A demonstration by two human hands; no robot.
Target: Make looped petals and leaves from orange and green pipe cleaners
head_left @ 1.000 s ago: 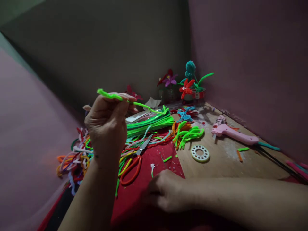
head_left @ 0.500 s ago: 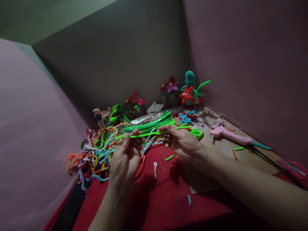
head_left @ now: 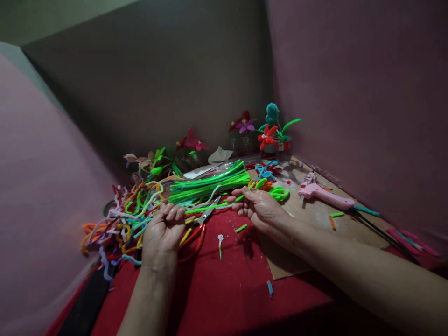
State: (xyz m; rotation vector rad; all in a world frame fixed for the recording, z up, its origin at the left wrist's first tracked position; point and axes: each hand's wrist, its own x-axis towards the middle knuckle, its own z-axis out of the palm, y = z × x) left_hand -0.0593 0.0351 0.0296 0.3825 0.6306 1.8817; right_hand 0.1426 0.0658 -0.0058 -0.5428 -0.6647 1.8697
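A bright green pipe cleaner [head_left: 194, 210] stretches between my two hands over the table. My left hand [head_left: 163, 231] is closed in a fist on its left end, beside the heap of tangled pipe cleaners. My right hand [head_left: 261, 207] pinches the other end between thumb and fingers. Beneath the strand lie red-handled scissors [head_left: 203, 220], blades pointing away to the right. Just behind is a bundle of straight green pipe cleaners [head_left: 213, 182] on clear plastic. A short green piece with a white tip [head_left: 220, 245] rests on the red cloth [head_left: 241, 284].
Tangled colourful pipe cleaners [head_left: 122, 224] pile up at left. A pink glue gun [head_left: 325, 193] sits on a brown board [head_left: 315, 228] at right, with its cord trailing. Pipe-cleaner flowers [head_left: 268, 135] stand at the back near the walls. Small cut pieces are scattered about.
My left hand has moved left and slightly down, its fingers curling into a fist around the pipe cleaner. The right hand stays near its place. The view has shifted a little.
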